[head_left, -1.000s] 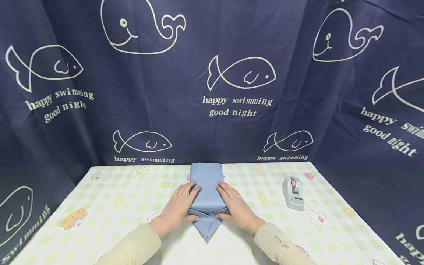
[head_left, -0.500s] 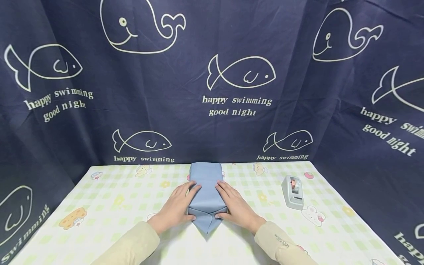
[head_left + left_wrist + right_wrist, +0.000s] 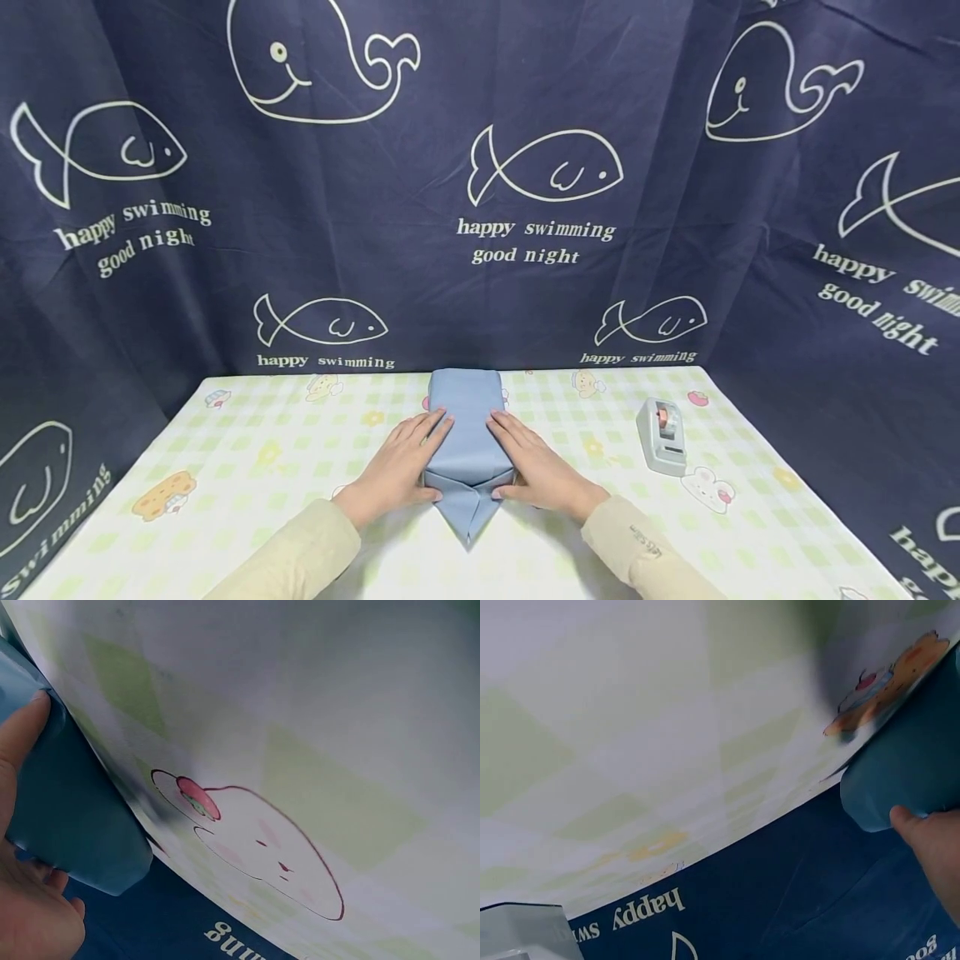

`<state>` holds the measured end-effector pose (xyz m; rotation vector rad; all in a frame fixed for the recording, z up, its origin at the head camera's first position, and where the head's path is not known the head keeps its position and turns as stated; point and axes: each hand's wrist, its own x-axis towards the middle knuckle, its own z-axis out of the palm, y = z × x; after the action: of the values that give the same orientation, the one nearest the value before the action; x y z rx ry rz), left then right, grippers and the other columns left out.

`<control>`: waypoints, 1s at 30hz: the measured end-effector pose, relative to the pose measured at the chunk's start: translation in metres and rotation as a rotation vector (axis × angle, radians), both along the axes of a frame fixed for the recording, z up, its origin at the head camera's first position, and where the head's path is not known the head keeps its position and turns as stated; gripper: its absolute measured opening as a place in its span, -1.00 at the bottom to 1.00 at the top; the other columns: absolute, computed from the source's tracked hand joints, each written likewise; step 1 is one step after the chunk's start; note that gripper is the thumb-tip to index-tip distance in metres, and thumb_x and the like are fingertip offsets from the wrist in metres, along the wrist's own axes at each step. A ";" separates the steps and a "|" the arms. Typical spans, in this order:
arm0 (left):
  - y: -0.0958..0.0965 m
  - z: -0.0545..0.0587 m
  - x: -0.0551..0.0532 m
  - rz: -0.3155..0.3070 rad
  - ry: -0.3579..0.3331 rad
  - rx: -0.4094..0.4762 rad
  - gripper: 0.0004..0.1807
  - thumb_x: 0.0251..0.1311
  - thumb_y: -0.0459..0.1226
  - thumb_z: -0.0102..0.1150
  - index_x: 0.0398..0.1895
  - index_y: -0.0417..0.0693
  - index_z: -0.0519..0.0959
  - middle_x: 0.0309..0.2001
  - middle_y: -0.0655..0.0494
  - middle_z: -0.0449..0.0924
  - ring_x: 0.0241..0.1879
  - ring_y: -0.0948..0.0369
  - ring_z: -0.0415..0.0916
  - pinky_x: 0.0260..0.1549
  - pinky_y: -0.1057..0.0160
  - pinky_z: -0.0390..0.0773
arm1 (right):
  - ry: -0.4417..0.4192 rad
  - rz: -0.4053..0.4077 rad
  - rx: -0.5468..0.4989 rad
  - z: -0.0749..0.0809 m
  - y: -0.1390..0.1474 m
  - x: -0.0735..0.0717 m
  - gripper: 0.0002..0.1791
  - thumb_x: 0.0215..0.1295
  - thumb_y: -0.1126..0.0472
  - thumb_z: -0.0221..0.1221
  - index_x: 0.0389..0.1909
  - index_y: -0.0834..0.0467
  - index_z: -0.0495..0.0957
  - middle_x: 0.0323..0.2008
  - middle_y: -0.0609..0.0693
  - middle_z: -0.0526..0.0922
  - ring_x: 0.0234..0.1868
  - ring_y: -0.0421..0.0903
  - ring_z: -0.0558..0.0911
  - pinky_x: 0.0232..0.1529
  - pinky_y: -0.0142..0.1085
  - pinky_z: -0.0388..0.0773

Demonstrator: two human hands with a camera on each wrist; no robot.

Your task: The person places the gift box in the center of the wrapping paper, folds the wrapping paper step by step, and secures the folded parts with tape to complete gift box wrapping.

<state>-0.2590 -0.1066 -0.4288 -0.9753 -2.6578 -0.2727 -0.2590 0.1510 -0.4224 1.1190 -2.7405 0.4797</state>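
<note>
Centrally, a blue parcel [image 3: 467,433] lies on the table [image 3: 262,500], its pointed flap [image 3: 463,508] at the near end. Left hand [image 3: 393,468] and right hand [image 3: 546,468] grasp it from either side, fingers along its edges, thumbs spread toward the flap. Well to the right sits a tape dispenser [image 3: 663,458]; a curtain [image 3: 420,250] hangs behind.

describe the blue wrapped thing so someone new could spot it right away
On the checked tablecloth before the dark curtain, look between the left hand and right hand. There lies the blue parcel; unlike the grey tape dispenser, its near end is folded to a point.
</note>
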 end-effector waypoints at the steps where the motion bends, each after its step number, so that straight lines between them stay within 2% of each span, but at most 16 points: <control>1: 0.000 0.000 0.000 0.002 0.003 0.002 0.14 -0.30 0.05 0.45 0.38 -0.15 0.09 0.39 -0.08 0.05 0.34 -0.03 0.09 0.28 0.00 0.11 | -0.006 0.009 0.001 0.001 0.001 0.000 0.05 0.02 -0.09 0.29 0.40 0.24 -0.07 0.43 0.12 -0.06 0.44 0.03 -0.06 0.37 -0.08 0.00; 7: 0.001 0.001 0.001 0.014 0.006 0.007 0.16 -0.32 0.05 0.46 0.37 -0.20 0.09 0.39 -0.06 0.07 0.33 -0.02 0.10 0.29 -0.01 0.10 | -0.014 0.037 0.000 0.000 0.003 0.000 0.25 -0.22 -0.19 0.38 0.41 0.24 -0.10 0.44 0.14 -0.11 0.44 0.07 -0.07 0.37 -0.04 -0.01; 12: 0.002 0.001 0.001 0.025 0.027 -0.009 0.16 -0.34 0.06 0.46 0.36 -0.21 0.10 0.39 -0.06 0.09 0.32 -0.01 0.12 0.28 0.00 0.11 | 0.032 0.023 0.033 -0.005 0.002 -0.001 0.38 -0.39 -0.29 0.38 0.41 0.25 -0.12 0.43 0.15 -0.10 0.44 0.08 -0.07 0.35 0.01 0.02; 19: 0.003 0.002 0.003 0.035 0.037 -0.017 0.16 -0.36 0.06 0.47 0.36 -0.20 0.12 0.38 -0.06 0.10 0.32 0.00 0.13 0.28 -0.03 0.11 | 0.091 0.005 0.028 -0.007 0.001 0.000 0.36 -0.41 -0.31 0.39 0.39 0.26 -0.05 0.42 0.17 -0.04 0.43 0.07 -0.02 0.33 0.01 0.08; 25: 0.004 0.003 0.003 0.016 0.060 -0.004 0.15 -0.40 0.03 0.49 0.33 -0.22 0.16 0.36 -0.09 0.15 0.29 -0.03 0.17 0.25 -0.06 0.14 | 0.098 0.001 0.024 -0.008 0.001 0.001 0.33 -0.36 -0.30 0.39 0.39 0.26 -0.03 0.42 0.16 -0.04 0.43 0.07 -0.02 0.33 -0.01 0.09; 30: 0.000 0.004 0.002 0.002 0.003 -0.036 0.16 -0.36 0.02 0.49 0.37 -0.17 0.10 0.39 -0.09 0.06 0.33 -0.02 0.09 0.27 -0.05 0.09 | 0.078 0.006 0.027 -0.005 0.001 0.002 0.28 -0.28 -0.28 0.37 0.39 0.26 -0.04 0.42 0.15 -0.05 0.43 0.07 -0.03 0.34 -0.02 0.07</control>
<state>-0.2569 -0.1064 -0.4247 -0.9823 -2.6692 -0.2236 -0.2569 0.1521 -0.4273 1.1279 -2.6849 0.3930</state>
